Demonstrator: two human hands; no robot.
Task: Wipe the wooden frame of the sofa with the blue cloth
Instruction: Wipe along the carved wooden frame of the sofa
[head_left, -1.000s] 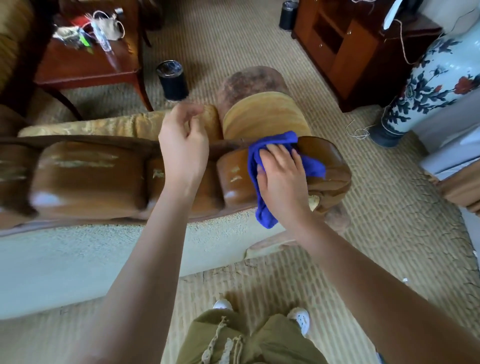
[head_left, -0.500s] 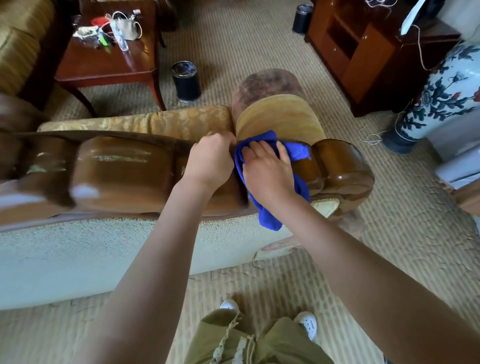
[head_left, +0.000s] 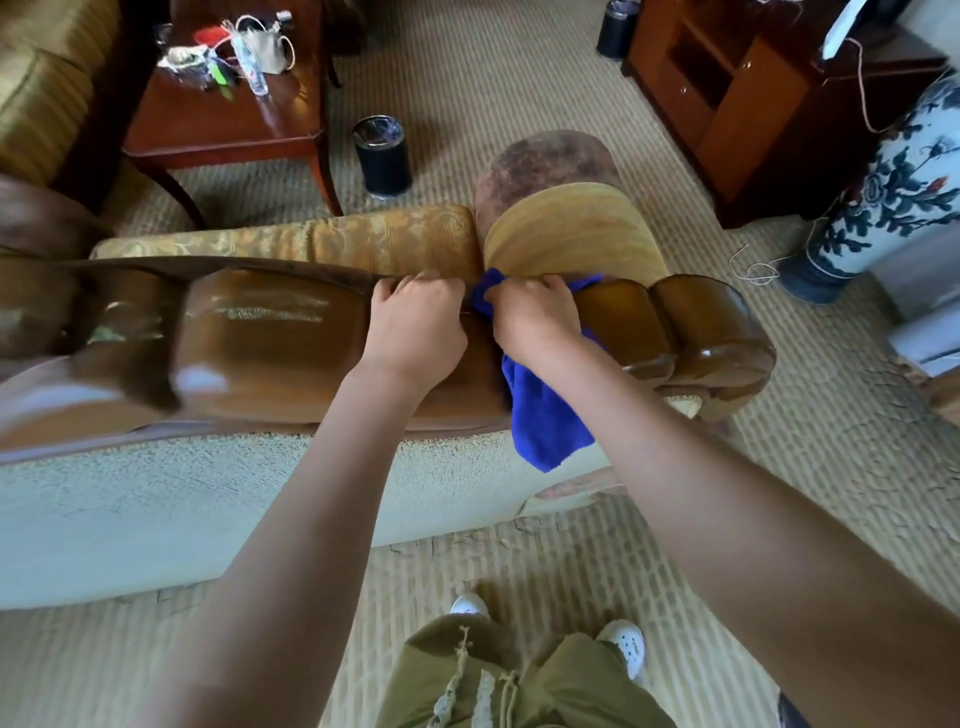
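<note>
Both hands on the glossy, scuffed wooden frame (head_left: 270, 332): right hand (head_left: 537, 322) clutching blue cloth (head_left: 545, 421), left hand (head_left: 415, 325) curled over the rail, cushion (head_left: 395, 239) just beyond.

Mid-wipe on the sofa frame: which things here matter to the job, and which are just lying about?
In the job:
blue cloth
wooden frame
right hand
left hand

Lying about:
side table
black bin
floral vase
wooden cabinet
</note>
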